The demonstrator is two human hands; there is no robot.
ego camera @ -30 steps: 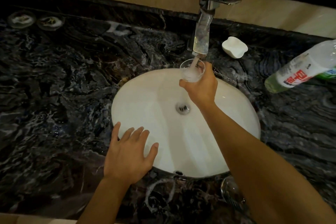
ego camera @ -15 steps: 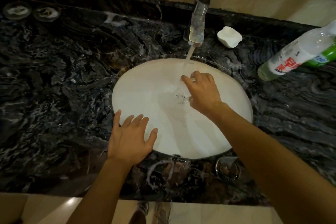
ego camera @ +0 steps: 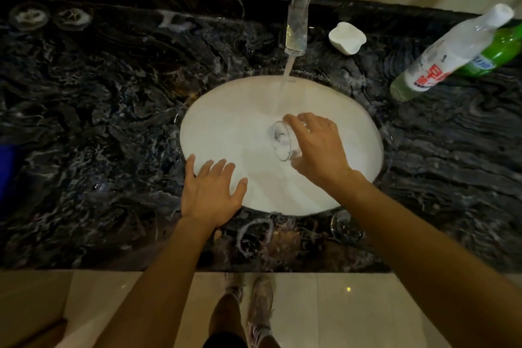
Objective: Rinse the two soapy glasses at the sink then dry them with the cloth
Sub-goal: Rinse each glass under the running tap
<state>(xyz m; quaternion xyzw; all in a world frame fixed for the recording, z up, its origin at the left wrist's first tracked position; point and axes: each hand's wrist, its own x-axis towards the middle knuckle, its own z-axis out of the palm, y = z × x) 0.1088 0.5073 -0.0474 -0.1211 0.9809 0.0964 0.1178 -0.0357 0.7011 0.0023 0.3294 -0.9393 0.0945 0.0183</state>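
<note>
One clear glass [ego camera: 282, 141], tipped sideways, sudsy.

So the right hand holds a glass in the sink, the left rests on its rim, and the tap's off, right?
Not quite: the head view shows water running from the tap into the sink. The right hand does hold the glass; the left hand rests on the rim.

The right hand [ego camera: 316, 147] curls round the glass [ego camera: 281, 140], its fingers hiding the glass's right side. The right forearm [ego camera: 409, 223] covers part of the second glass [ego camera: 343, 227] on the tabletop [ego camera: 113, 93]. The green bottle [ego camera: 497, 54] lies partly behind the clear bottle [ego camera: 440, 59] and is cut by the right edge. The clear bottle's label is too blurred to read. A blue object [ego camera: 5, 172] is cut off at the left edge.
</note>
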